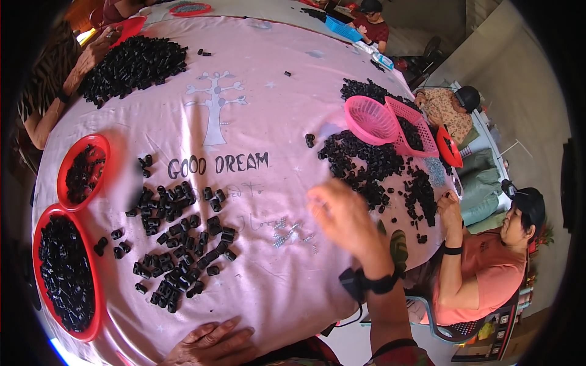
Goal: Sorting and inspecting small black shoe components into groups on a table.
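My left hand [210, 344] lies on the pink cloth [287, 134] at the near edge, fingers stretched out, with nothing visible under them. Raised over the right middle of the table is my right hand [343, 216], its fingers bent and smeared by motion; whether they hold anything is not clear. Just left of it, small silvery pins [290, 235] lie scattered. Further left spreads a loose group of small black plastic pieces [183, 244], several tipped on their sides. Beyond my right hand is a larger heap of black pieces [354, 161].
Two red basins, one nearer [90, 332] and one farther [108, 161], hold black parts at left. Pink baskets, one round [371, 116], one rectangular [430, 149], sit back right. A co-worker [488, 262] sits at right; another person's hand [91, 52] is by the far-left heap [137, 67].
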Motion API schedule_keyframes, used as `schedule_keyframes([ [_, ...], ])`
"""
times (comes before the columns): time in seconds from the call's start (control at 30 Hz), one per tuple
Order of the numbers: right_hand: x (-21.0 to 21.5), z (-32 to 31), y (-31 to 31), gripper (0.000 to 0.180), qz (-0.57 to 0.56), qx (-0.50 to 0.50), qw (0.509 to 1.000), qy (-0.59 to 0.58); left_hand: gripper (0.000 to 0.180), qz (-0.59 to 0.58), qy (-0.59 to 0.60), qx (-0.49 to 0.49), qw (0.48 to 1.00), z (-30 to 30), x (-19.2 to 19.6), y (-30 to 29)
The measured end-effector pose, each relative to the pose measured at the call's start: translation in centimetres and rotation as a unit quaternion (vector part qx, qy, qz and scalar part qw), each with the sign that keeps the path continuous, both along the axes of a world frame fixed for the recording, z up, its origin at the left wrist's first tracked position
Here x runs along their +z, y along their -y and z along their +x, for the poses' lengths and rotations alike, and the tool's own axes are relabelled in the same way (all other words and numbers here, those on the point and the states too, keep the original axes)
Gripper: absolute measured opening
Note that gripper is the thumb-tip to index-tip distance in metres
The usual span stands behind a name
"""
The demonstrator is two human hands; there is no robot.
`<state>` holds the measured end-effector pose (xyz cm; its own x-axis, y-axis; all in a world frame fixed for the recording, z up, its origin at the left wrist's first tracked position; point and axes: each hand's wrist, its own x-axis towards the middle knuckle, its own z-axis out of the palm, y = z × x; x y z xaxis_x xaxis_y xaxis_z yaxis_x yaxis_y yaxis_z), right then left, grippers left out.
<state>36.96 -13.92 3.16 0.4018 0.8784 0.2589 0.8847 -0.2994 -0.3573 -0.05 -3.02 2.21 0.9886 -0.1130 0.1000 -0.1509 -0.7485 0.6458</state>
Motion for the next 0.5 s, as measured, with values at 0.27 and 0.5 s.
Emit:
schedule_keyframes([
  [0.27,0.4,9.8,2.3,0.013,0.006,-0.184,0.983,-0.016,0.043,-0.002,0.006,0.009,1.000,0.1,-0.2,0.4],
  [0.5,-2.7,12.8,2.3,0.016,0.007,-0.235,0.970,0.059,0.043,-0.012,0.001,0.005,1.000,0.2,-0.2,0.2],
])
